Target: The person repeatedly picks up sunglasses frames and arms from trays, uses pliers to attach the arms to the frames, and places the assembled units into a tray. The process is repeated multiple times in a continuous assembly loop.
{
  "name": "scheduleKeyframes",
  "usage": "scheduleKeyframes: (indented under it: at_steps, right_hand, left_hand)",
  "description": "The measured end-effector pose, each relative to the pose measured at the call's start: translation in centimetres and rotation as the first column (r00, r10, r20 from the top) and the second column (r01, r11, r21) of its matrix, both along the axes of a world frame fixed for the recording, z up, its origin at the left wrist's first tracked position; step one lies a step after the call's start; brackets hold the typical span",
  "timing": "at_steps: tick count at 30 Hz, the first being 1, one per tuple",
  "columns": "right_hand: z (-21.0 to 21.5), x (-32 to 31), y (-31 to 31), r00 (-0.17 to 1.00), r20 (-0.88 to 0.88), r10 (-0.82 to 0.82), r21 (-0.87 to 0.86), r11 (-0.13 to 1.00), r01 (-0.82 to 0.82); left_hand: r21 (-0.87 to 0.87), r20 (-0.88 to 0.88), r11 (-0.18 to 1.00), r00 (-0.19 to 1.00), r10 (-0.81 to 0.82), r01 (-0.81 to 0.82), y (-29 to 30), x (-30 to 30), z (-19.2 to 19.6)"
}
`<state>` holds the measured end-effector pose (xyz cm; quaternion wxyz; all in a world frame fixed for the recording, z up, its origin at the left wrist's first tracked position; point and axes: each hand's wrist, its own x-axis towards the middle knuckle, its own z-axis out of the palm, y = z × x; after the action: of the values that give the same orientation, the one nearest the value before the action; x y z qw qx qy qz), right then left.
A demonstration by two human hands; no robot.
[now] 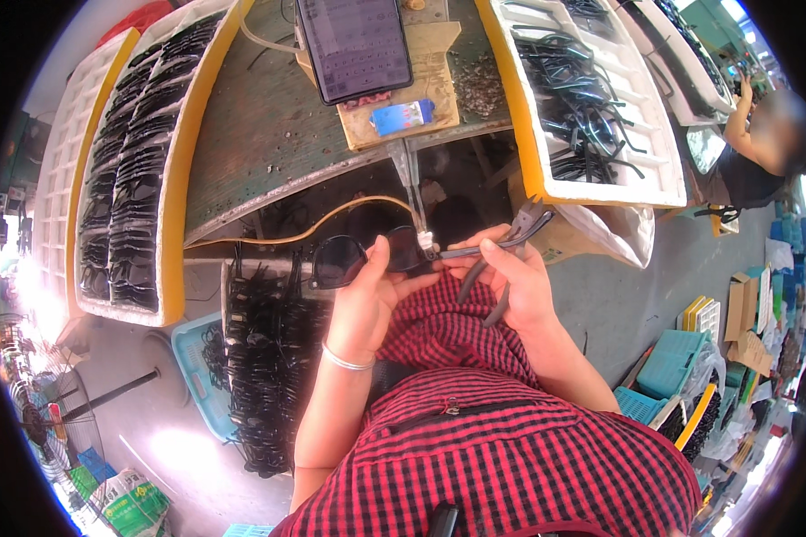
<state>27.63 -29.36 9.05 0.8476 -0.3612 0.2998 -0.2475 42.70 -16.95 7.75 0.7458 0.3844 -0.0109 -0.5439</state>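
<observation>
My left hand (pixel 364 300) is closed on a pair of dark sunglasses (pixel 338 261), its thumb and fingers by the lenses. My right hand (pixel 521 285) grips pliers (pixel 527 220). Their jaws point up and away from the glasses, and their dark handles hang below my fingers. Along the fingertips of the same hand runs a thin dark piece, perhaps a temple of the glasses, reaching toward the frame's right end. Between my hands, the tip of a narrow metal bar (pixel 408 174) from the bench meets the frame's right end. Fingers hide the exact contact.
On the bench (pixel 269 134), a phone (pixel 356 49) and a blue packet (pixel 401 117) rest on a wooden block (pixel 363 136). White trays of eyewear parts (pixel 175 152) (pixel 591 192) flank it. A crate of dark frames (pixel 269 358) stands low left; a fan (pixel 49 412) and another person (pixel 761 152) are farther off.
</observation>
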Motion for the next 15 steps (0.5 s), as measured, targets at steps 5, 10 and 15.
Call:
scheduleKeyframes:
  at_steps: [5,10,15]
  right_hand:
    - [-1.3,-0.1,0.1,0.999,-0.046,0.003,0.062,0.998,0.000]
    - [-1.1,-1.1,1.7,0.990,-0.105,0.094,0.264,0.962,-0.063]
    - [1.5,-3.2,2.9,0.978,0.023,0.206,0.477,0.858,-0.192]
  left_hand:
    - [0.018,-0.029,1.000,1.000,-0.009,0.010,0.2,-0.1,-0.9]
    - [-0.018,-0.211,0.994,0.971,-0.111,0.110,3.0,-0.2,-2.1]
    - [-0.128,-0.244,0.977,0.949,-0.200,0.173,6.1,-1.8,1.1]
